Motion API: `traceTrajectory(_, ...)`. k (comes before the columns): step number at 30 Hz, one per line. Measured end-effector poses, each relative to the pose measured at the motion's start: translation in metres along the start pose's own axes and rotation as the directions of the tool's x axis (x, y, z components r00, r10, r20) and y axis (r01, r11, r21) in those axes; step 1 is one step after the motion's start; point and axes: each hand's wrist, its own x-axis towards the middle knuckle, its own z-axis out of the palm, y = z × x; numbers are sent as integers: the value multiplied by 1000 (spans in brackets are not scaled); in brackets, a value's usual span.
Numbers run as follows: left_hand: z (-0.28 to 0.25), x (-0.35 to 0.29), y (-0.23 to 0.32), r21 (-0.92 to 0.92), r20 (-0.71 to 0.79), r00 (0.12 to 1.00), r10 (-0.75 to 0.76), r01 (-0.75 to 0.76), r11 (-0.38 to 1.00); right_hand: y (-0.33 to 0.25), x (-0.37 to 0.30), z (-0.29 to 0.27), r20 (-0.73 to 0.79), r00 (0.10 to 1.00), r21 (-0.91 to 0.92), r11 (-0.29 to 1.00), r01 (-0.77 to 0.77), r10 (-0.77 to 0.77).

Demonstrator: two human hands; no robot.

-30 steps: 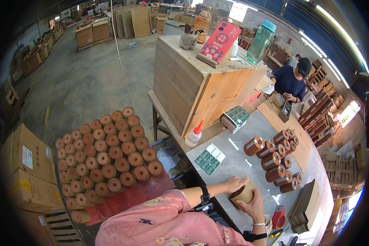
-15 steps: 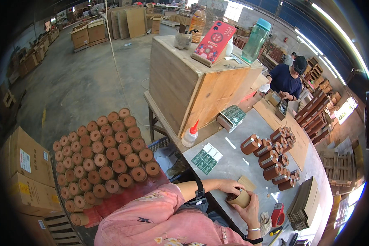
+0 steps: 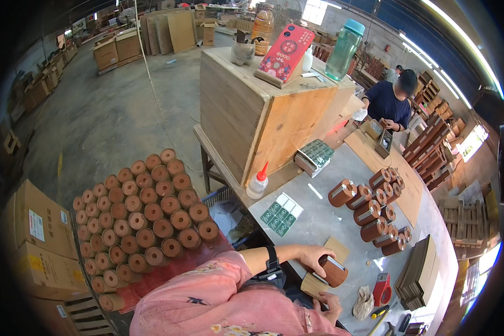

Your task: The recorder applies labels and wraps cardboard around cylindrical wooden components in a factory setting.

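My left hand grips a reddish-brown wooden cylinder lying on its side, with a pale strip along it. Below it, near the table's front edge, my right hand has curled fingers at the lower end of a tan corrugated cardboard piece. Part of that cardboard is hidden by my left hand and the cylinder. Another flat tan piece lies on the table just beyond my left hand. Several similar brown cylinders stand or lean in a group farther right.
Green label sheets and a red-tipped glue bottle lie ahead. At right are stacked cardboard, a red tape dispenser and a yellow cutter. Rows of cylinders fill the left. A co-worker sits beyond.
The cylinder, earlier wrapped in tan cardboard between both hands, is now bare in my left hand. My right hand has drawn back toward me with the cardboard piece.
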Motion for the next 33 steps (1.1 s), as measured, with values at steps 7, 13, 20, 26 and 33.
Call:
traceTrajectory(7,1,-2,3,70,-16,1000,6,-5,998,25,-1,-14,271,959,73,995,70,-88)
traceTrajectory(13,3,-2,5,48,-30,999,-26,27,999,20,1,-15,363,931,30,999,37,-45)
traceTrajectory(20,6,-2,5,30,-31,999,-36,37,999,26,1,-14,383,913,-34,986,163,-137)
traceTrajectory(26,4,-4,7,68,19,999,-28,27,997,26,3,-13,381,914,-83,979,187,-142)
traceTrajectory(33,3,-5,11,73,29,999,-42,40,997,23,3,-13,375,922,-106,984,142,-93)
